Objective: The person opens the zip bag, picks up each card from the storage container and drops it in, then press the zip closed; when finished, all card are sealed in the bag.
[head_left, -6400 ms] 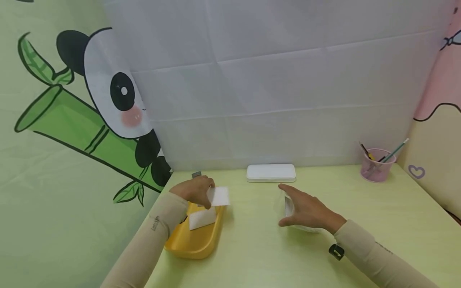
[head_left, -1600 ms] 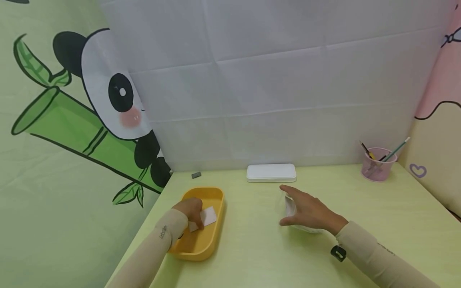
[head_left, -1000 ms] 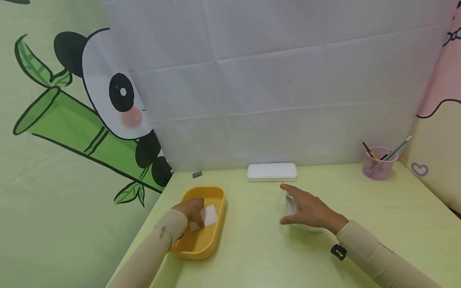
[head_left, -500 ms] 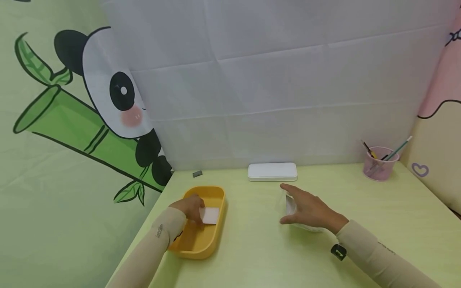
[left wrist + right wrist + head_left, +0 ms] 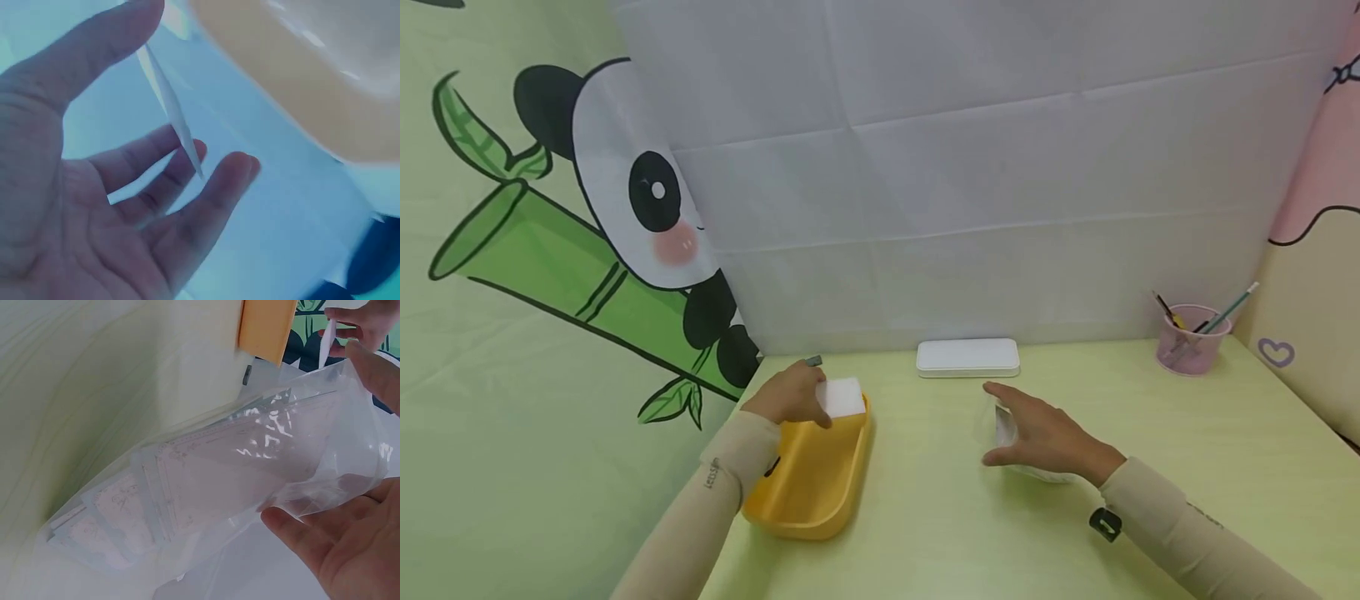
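My left hand (image 5: 788, 396) pinches a thin white square (image 5: 842, 397), a card or flat packet, above the far end of the yellow tray (image 5: 808, 531). From the left wrist view, the white square (image 5: 169, 103) is edge-on between thumb and fingers. My right hand (image 5: 1048, 437) grips a clear plastic bag (image 5: 369, 444), thumb and fingers spread at its mouth to hold it wide. Inside the bag lie several flat printed pieces (image 5: 237, 456) with pale blue edges. In the head view the right hand hides most of the bag.
A white flat case (image 5: 967, 358) lies at the back of the table by the grey-white cloth. The pink cup (image 5: 1187, 346) at the back right holds pencils. A small dark grey block (image 5: 813, 361) sits behind the left hand.
My left hand has taken a white square from the tray and lifted it up and away over the tray's far end. The right hand and bag have stayed in place.
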### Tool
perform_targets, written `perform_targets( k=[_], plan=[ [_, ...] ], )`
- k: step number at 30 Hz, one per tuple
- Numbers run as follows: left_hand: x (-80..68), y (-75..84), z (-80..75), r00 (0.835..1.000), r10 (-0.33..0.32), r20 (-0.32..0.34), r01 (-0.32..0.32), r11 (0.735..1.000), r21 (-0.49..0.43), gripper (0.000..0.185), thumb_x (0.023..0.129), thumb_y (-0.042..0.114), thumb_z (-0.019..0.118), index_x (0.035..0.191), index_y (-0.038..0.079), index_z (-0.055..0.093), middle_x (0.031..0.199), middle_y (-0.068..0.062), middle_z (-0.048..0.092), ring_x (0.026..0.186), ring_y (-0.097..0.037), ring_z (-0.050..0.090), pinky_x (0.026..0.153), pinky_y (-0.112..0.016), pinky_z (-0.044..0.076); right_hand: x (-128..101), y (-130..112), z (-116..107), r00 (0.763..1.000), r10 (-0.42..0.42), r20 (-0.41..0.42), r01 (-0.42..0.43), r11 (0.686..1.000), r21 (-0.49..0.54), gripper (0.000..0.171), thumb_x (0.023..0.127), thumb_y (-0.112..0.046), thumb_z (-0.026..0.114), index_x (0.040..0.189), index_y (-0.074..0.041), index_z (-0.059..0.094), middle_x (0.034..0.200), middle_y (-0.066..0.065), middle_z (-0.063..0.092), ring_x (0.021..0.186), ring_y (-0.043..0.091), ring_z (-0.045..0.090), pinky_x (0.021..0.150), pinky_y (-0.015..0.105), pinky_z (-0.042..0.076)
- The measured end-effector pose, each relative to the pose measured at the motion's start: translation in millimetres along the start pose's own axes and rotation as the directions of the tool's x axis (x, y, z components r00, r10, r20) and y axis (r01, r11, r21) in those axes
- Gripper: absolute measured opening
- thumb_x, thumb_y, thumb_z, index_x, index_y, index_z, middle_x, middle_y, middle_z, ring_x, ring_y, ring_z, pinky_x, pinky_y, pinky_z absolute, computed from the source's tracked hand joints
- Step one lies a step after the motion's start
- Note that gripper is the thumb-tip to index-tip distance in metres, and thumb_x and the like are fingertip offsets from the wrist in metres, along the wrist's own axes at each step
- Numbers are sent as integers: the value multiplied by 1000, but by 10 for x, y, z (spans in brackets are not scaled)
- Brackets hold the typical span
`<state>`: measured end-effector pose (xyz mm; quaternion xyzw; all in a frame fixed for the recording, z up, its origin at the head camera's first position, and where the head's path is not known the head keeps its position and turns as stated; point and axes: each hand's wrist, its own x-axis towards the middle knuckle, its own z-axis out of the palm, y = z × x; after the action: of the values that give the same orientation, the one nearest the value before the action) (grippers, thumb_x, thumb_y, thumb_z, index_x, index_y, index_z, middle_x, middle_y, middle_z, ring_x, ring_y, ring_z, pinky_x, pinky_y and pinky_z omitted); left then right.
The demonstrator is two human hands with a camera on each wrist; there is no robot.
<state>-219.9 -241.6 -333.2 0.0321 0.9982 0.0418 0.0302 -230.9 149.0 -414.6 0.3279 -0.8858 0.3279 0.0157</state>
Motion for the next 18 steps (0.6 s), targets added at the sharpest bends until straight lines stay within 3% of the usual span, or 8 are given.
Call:
perform_targets(
  k=[4, 9, 18],
  plan=[
    [-84, 344, -78, 997, 65, -35, -64, 997, 38, 76, 70, 39, 90, 131, 4, 62, 121, -12, 59, 97, -27, 59, 87, -45, 50, -7, -2, -5, 1000, -7, 0, 7, 1000, -4, 101, 75, -49, 86, 156, -13, 36, 154, 7, 43, 134, 32, 47, 100, 55, 42],
    [-148, 754, -31, 987, 156, -31, -154, 987, 38, 78, 72, 45, 89, 134, 7, 60, 128, -9, 58, 100, -25, 61, 89, -46, 50, -4, -16, -15, 1000, -26, 13, 26, 1000, 14, 99, 78, -44, 85, 156, -9, 34, 156, 9, 40, 138, 33, 42, 105, 55, 39],
    [-177, 1307, 22, 962, 269, -46, -267, 962, 58, 75, 72, 54, 87, 129, 12, 63, 128, -2, 59, 92, -20, 63, 84, -42, 52, -4, -14, -12, 1000, -17, 24, 16, 1000, 26, 105, 76, -54, 84, 156, -10, 33, 156, 9, 40, 139, 33, 42, 105, 55, 39]
  ],
)
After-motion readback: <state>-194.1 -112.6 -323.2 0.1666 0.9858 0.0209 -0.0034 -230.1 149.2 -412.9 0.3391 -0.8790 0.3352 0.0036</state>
